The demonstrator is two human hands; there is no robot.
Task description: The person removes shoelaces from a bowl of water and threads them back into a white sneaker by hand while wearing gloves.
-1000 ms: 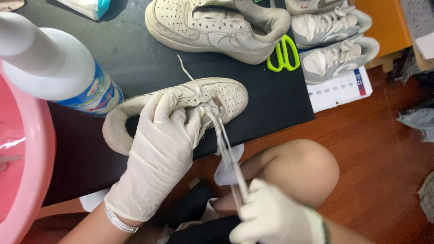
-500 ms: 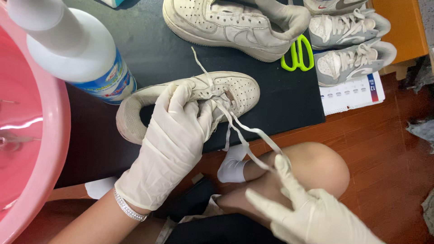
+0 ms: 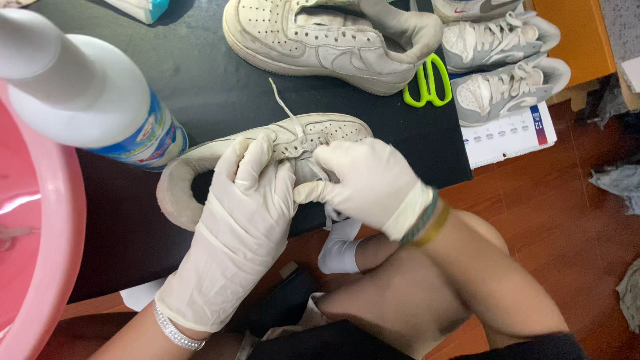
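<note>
On black mat (image 3: 220, 87): four sneakers, one (image 3: 313, 133) in both hands.

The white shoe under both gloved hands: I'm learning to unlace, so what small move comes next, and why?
Probably pinch the lace with the right hand and draw it from its eyelet. The left hand already steadies the white shoe, and a loose lace end trails free behind.
</note>
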